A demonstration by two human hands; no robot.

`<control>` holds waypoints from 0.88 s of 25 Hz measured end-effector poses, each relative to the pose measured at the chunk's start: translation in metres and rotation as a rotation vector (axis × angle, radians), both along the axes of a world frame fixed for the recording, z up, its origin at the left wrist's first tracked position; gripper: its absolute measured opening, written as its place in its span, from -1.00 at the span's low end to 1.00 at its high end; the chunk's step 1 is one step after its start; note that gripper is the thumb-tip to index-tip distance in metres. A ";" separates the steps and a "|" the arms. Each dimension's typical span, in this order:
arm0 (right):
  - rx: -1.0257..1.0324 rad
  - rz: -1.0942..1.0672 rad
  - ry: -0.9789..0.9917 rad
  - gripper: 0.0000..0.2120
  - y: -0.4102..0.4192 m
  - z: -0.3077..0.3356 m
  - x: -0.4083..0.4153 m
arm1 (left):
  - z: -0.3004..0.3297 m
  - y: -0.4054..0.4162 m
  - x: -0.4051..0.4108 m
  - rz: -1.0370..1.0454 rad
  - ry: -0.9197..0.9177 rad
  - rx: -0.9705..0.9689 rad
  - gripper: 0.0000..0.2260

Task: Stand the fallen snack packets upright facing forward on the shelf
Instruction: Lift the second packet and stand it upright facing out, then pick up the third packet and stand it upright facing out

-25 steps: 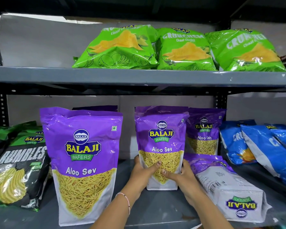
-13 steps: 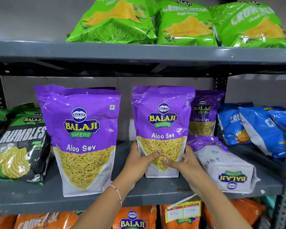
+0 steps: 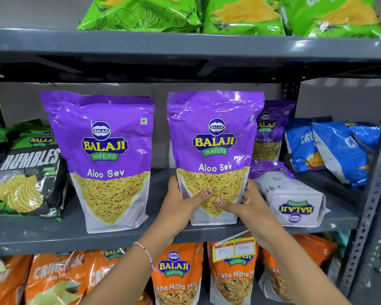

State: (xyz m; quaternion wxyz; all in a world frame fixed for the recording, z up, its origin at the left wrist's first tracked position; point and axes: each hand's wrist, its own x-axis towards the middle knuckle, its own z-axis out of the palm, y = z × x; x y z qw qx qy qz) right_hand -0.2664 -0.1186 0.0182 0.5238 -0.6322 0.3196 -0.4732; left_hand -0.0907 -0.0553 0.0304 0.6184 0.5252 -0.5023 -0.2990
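Both hands clasp the middle Aloo Sev packet (image 3: 215, 150) standing upright and facing forward on the grey shelf (image 3: 42, 236): left hand (image 3: 180, 208) at its lower left edge, right hand (image 3: 246, 205) at its lower right, thumbs pressed on the front. Just right, another Aloo Sev packet (image 3: 288, 194) lies fallen, face down. A third packet (image 3: 103, 159) stands left.

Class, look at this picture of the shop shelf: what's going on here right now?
A person is tidying the middle shelf. Both hands, the left hand and the right hand, grip the lower part of an upright purple Aloo Sev packet, which faces forward with its base on the shelf. Another Aloo Sev packet stands upright to its left. To the right, a fallen purple packet lies flat, its base towards the camera, not yet stood up.
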 end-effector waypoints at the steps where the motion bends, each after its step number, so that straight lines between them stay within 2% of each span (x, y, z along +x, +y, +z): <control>1: -0.001 -0.001 -0.001 -0.17 0.000 0.005 0.001 | 0.003 -0.002 0.001 -0.002 -0.003 -0.005 -0.34; 6: 0.006 -0.030 -0.016 -0.16 0.015 0.016 0.009 | 0.006 0.001 -0.003 0.084 -0.030 0.003 -0.34; 8: 0.007 -0.073 -0.019 -0.21 0.038 0.013 0.006 | -0.007 0.017 -0.012 0.283 -0.108 -0.118 -0.25; 9: -0.017 -0.113 -0.012 -0.27 0.047 0.017 -0.001 | -0.009 0.023 -0.018 0.357 -0.134 -0.234 -0.27; 10: -0.045 -0.158 -0.021 -0.39 0.056 0.027 -0.011 | -0.009 0.031 -0.026 0.376 -0.116 -0.312 -0.37; 12: -0.115 -0.338 -0.083 -0.64 0.058 0.050 -0.040 | -0.001 0.036 -0.047 0.196 -0.056 -0.305 -0.59; 14: -0.154 -0.546 -0.096 -0.77 0.036 0.069 -0.078 | 0.003 0.022 -0.076 -0.124 0.045 -0.126 -0.54; 16: -0.076 -0.629 -0.008 -0.72 0.001 0.075 -0.111 | 0.006 0.000 -0.102 -0.304 0.166 0.062 -0.55; 19: 0.234 -0.427 0.115 -0.41 -0.047 0.043 -0.136 | 0.001 -0.043 -0.128 -0.218 0.244 0.178 -0.69; 21: 0.296 -0.320 0.123 -0.20 -0.077 0.013 -0.148 | -0.007 -0.070 -0.136 -0.078 0.246 0.203 -0.47; 22: 0.285 -0.225 0.067 -0.21 -0.080 0.011 -0.153 | -0.008 -0.081 -0.141 -0.026 0.281 0.199 -0.37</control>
